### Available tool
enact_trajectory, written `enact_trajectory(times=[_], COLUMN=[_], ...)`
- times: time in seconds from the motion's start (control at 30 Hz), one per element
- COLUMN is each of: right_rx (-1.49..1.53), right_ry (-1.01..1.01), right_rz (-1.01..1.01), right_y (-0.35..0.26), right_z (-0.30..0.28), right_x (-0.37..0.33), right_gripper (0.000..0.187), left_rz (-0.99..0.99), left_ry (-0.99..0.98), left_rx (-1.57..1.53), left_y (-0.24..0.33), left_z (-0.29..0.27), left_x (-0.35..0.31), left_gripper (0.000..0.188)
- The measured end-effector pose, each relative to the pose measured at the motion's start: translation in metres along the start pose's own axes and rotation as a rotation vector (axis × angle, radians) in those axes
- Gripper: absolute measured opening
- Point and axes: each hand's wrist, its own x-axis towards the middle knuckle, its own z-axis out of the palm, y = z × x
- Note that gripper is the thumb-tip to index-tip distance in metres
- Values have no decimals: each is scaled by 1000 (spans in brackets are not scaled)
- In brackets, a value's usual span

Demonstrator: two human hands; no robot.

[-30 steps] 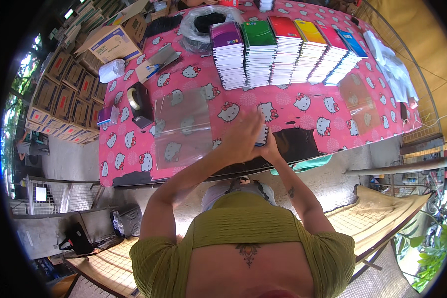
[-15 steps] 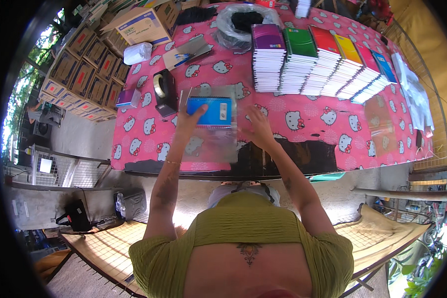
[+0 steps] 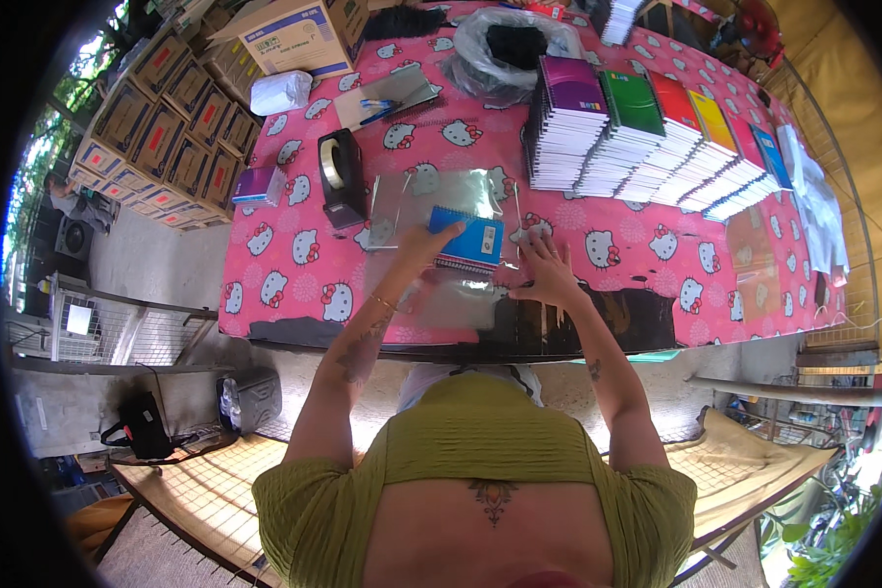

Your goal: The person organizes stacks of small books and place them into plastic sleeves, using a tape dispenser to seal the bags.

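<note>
A small stack of spiral notebooks [image 3: 472, 241], blue cover uppermost, lies slightly turned on a clear plastic sheet [image 3: 400, 194]. My left hand [image 3: 425, 242] grips the stack at its left side, thumb on the blue cover; the other fingers are mostly hidden. To the right of the stack, my right hand [image 3: 551, 272] is open with fingers spread, close to the sheet's right edge and holding nothing. A black tape dispenser [image 3: 342, 178] with a clear roll stands left of the sheet. Beyond it, scissors or a cutter with a blue handle [image 3: 380, 104] rest on a flat grey-brown packet [image 3: 416, 86].
Tall stacks of colored spiral notebooks [image 3: 568, 122] line the back right. A purple notebook pile [image 3: 259, 186], a plastic bag-lined container [image 3: 470, 73] and an open carton [image 3: 299, 44] are farther left and back. Clear plastic [image 3: 752, 265] and white bags [image 3: 813, 186] lie right.
The blue notebook stack has moved right and turned slightly on the plastic, with my left hand on it. My right hand has shifted a little right, fingers spread. The whole view has shifted slightly.
</note>
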Motion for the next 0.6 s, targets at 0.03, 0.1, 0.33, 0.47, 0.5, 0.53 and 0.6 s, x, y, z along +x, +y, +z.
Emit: enact_trajectory(times=[0.03, 0.1, 0.33, 0.47, 0.5, 0.53, 0.6], right_rx=[-17, 632, 1200, 1270, 1258, 1247, 1291], right_ry=[61, 126, -67, -16, -13, -10, -49], right_rz=[4, 125, 467, 401, 391, 381, 404], right_y=[-1, -5, -62, -58, -59, -60, -62], right_z=[6, 18, -6, 2, 1, 1, -4], right_x=[3, 17, 30, 29, 29, 29, 30], right_gripper=[91, 73, 50, 49, 49, 48, 49], left_rz=[29, 88, 58, 32, 1, -7, -23], left_ry=[59, 181, 260, 233, 220, 206, 189], left_rx=[120, 362, 273, 88, 48, 44, 28], left_y=[2, 2, -27, -32, -28, -25, -26], left_z=[1, 2, -5, -8, -10, -12, -16], left_x=[-1, -1, -7, -8, -11, -13, -14], left_gripper=[80, 87, 89, 84, 83, 82, 81])
